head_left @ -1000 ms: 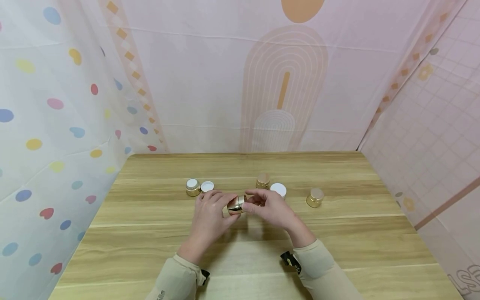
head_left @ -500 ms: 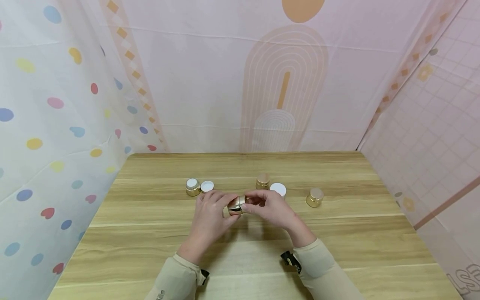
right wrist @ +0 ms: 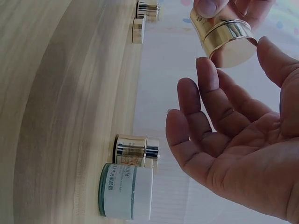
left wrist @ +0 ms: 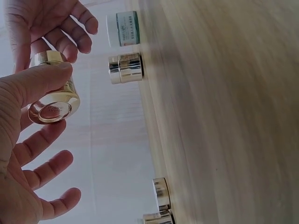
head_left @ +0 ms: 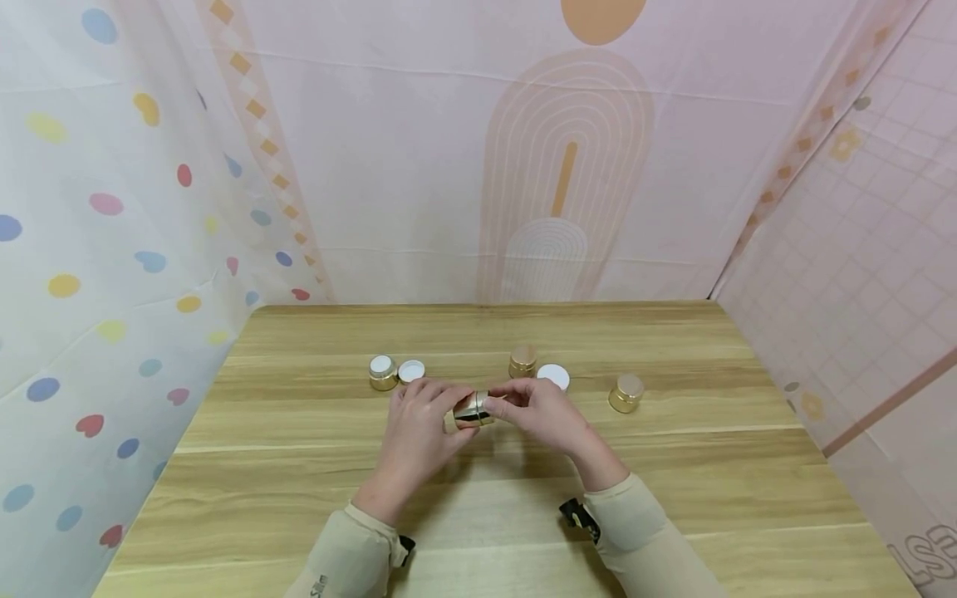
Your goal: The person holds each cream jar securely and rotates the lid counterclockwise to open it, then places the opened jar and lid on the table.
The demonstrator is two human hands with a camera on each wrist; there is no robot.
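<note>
A gold cream jar (head_left: 468, 411) is held on its side above the table, between both hands. My left hand (head_left: 420, 425) grips the body, its thumb and index finger around the jar; the embossed base shows in the left wrist view. My right hand (head_left: 549, 417) pinches the round lid (right wrist: 233, 49) at the other end with thumb and fingertips, its other fingers loosely bent. The lid sits against the body, with a thin seam between them. Whether it is screwed tight cannot be seen.
Behind my left hand stand a small gold jar with a white top (head_left: 383, 371) and an upturned lid (head_left: 412, 371). A gold jar (head_left: 522, 361) and a white-lidded jar (head_left: 553, 377) stand behind the right hand. Another gold jar (head_left: 626, 394) is farther right on the wooden table (head_left: 710, 473).
My right thumb has shifted slightly up along the lid. The left hand keeps its grip, and the jars on the table stay where they were.
</note>
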